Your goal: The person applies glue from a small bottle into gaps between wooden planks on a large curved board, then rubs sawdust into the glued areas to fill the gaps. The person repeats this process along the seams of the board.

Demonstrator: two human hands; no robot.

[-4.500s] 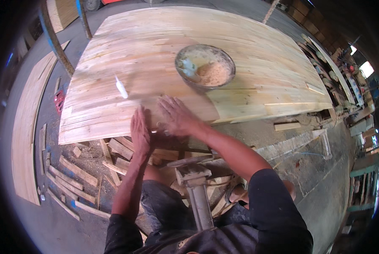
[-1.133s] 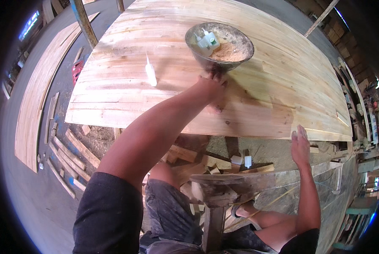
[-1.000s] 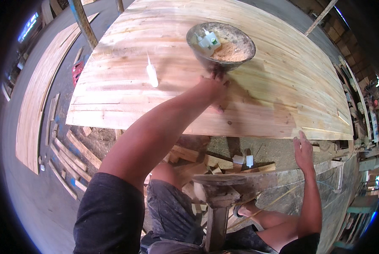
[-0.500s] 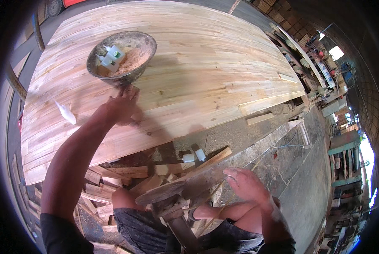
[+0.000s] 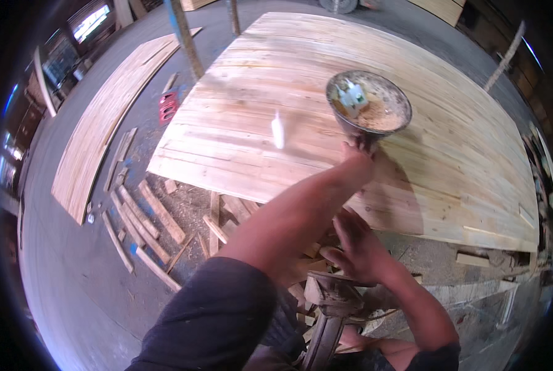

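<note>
My left hand (image 5: 358,154) reaches out over a large pale panel of joined wood strips (image 5: 468,167), closed at the underside of a dark, worn bowl (image 5: 402,106). The bowl holds light brown powder like sawdust (image 5: 378,117) and small whitish squeeze bottles (image 5: 353,97). A white nozzle bottle (image 5: 278,132) lies on the panel left of the bowl. My right hand (image 5: 358,244) is below my left forearm, its fingers stretched and apart, with nothing seen in it. It is over a worn wooden stand (image 5: 332,290); whether it touches the stand I cannot tell.
Loose wood offcuts (image 5: 146,226) litter the floor at the panel's near left. Farther left lies a second long panel (image 5: 112,123). A post (image 5: 187,40) rises beside the big panel's left edge, near a red object (image 5: 167,107). A wheel (image 5: 338,5) shows at the far edge.
The view has swung left, so bowl and panel appear farther right. My right hand has come in from the right to beneath my left forearm. My left hand stays at the bowl.
</note>
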